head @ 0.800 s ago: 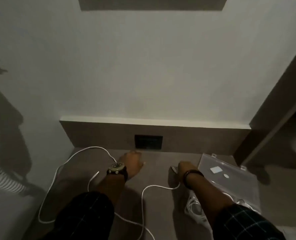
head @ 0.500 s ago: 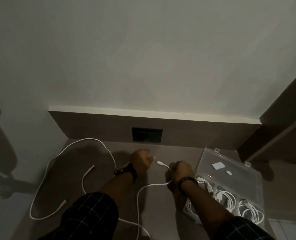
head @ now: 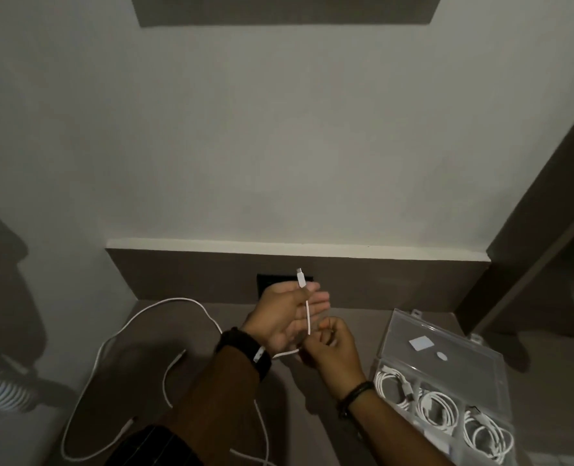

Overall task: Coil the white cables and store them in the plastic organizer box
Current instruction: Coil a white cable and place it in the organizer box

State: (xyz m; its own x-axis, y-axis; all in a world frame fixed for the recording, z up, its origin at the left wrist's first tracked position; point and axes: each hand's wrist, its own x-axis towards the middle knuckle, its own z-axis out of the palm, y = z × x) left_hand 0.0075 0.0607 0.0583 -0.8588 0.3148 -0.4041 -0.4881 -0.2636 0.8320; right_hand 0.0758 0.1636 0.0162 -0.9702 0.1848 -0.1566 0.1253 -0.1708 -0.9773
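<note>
Left hand (head: 287, 317) brought up off the desk (head: 164, 331) and turned palm-up, fingers spread wide, gripping nothing. Merely carried the plug end (head: 300, 279) of the white cable (head: 178, 299) across the fingers, tip poking up past them in front of the wall socket (head: 268, 284). Half a second before, kept both hands low on the desk with that plug lying between them; lifted since, clear of the surface. Right hand (head: 329, 344) closed just below the left palm, pinching the same cable a short way back from the plug. Left the rest trailing: down under the left wrist, then out in a wide slack loop over the left part of the desk, far end near the bottom edge of the view. Plastic organizer box (head: 457, 334) open at the right, lid thrown back, coiled cables (head: 436, 406) already lying in the compartments. Judged from this: picking-up done, first turn of the coil likely about to be laid round the open left hand. Could snag or drag on that long loose tail — best fed in steadily by the right hand.
</note>
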